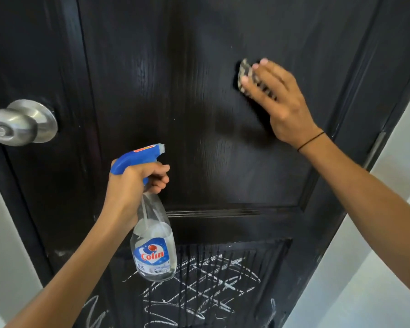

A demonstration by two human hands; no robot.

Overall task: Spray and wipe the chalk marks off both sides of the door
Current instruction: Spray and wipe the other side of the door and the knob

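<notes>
Upper panel of black wood-grain door (pixel 199 91) looks clean, right hand (pixel 277 95) flat, pressing checked cloth (pixel 244 74) there, left hand (pixel 135 185) gripping clear blue-trigger spray bottle (pixel 153 245); white chalk scribbles (pixel 199 280) remain on lower panel, other side unseen

A white wall (pixel 376 292) shows beside a thin black wristband (pixel 311 141).

I'm seeing cloth (pixel 246 75) lying flat on door (pixel 199 114) upper panel, under right hand (pixel 276 100) fingers (pixel 258 76). Spray bottle (pixel 153 235) hanging below left hand (pixel 134 185) fingers. Knob (pixel 21 123) sitting well left of those fingers. Chalk marks (pixel 199 280) lying on lower panel, below both hands.
</notes>
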